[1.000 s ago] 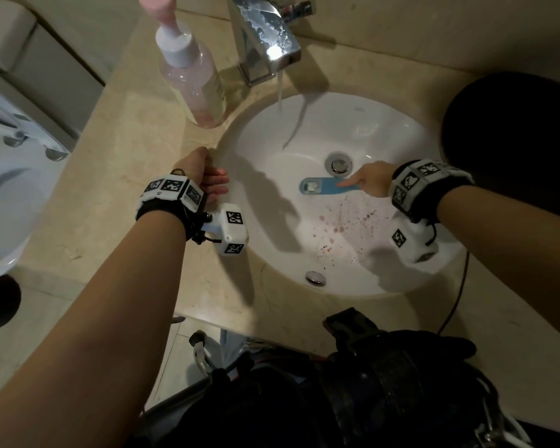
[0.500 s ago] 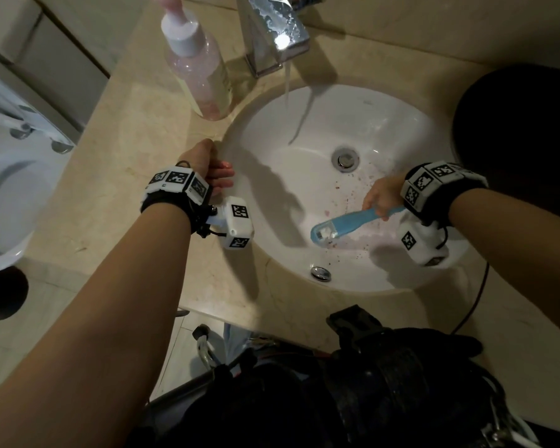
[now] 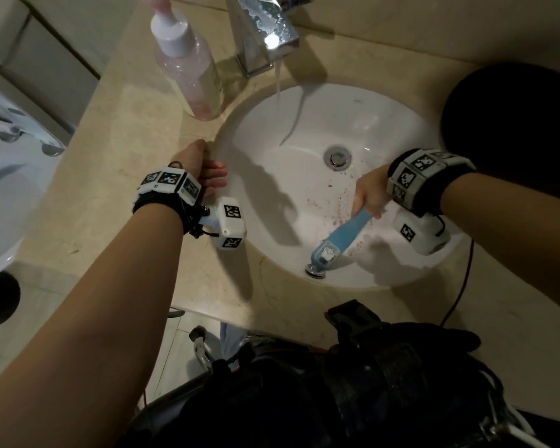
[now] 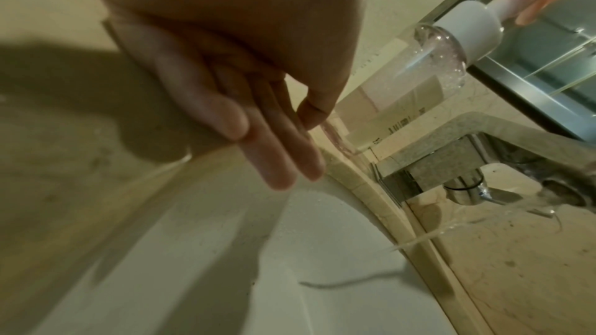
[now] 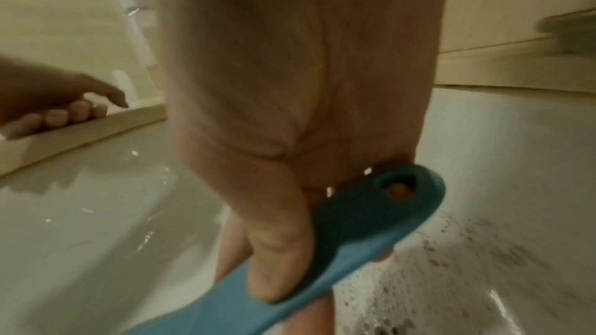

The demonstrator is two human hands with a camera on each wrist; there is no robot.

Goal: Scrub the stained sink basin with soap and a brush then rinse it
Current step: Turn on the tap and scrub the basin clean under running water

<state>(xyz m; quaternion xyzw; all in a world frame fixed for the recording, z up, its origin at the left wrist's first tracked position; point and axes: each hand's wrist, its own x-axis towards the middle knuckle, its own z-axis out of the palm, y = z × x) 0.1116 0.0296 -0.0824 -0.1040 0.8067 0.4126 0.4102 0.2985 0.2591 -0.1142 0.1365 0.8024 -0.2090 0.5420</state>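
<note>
A white oval sink basin point(image 3: 304, 189) is set into a beige counter, with reddish specks point(image 3: 340, 205) on its floor near the drain point(image 3: 337, 156). My right hand point(image 3: 367, 197) grips the handle of a blue brush point(image 3: 340, 237), whose head lies against the near wall by the overflow hole point(image 3: 315, 270). In the right wrist view, thumb and fingers wrap the blue brush point(image 5: 338, 238). My left hand point(image 3: 204, 168) rests with straight fingers point(image 4: 274, 152) on the basin's left rim. Water runs from the chrome tap point(image 3: 262, 30).
A clear pump bottle of pink soap point(image 3: 188, 66) stands on the counter point(image 3: 110, 156) left of the tap. A dark round object point(image 3: 511, 130) sits to the right of the basin. A white toilet point(image 3: 0, 195) is at the far left.
My right hand has drawn the brush from beside the drain down across the stains to the near wall of the basin. The stains look fainter and smeared. The left hand stayed on the rim.
</note>
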